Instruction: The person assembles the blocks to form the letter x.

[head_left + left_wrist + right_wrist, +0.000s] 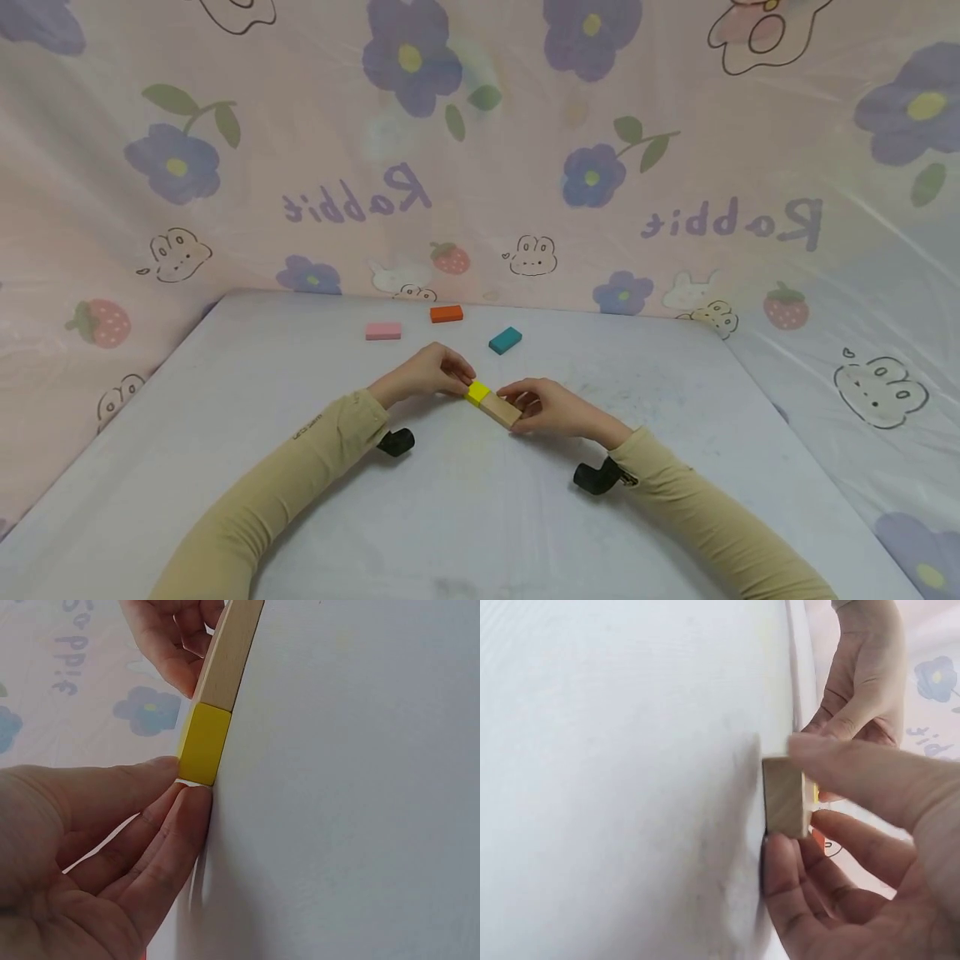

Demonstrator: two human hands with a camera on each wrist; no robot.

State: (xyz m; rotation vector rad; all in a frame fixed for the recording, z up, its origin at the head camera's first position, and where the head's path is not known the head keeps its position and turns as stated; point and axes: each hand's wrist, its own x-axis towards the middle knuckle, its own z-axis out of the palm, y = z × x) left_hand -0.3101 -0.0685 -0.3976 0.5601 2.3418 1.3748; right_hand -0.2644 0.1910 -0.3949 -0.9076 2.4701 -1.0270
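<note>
Head view showed the left hand, partly closed, pinching the yellow block, which lay at about 4 o'clock from it. The right hand, also partly closed, held the plain wooden block, at about 9 o'clock from this hand. Both blocks met end to end on the white surface. The step in hand seemed to be aligning them; the next move probably called for light, even pressure.

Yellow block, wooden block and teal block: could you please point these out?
Yellow block (478,392): head view, top face.
Wooden block (500,409): head view, top face.
Teal block (505,339): head view, top face.
</note>
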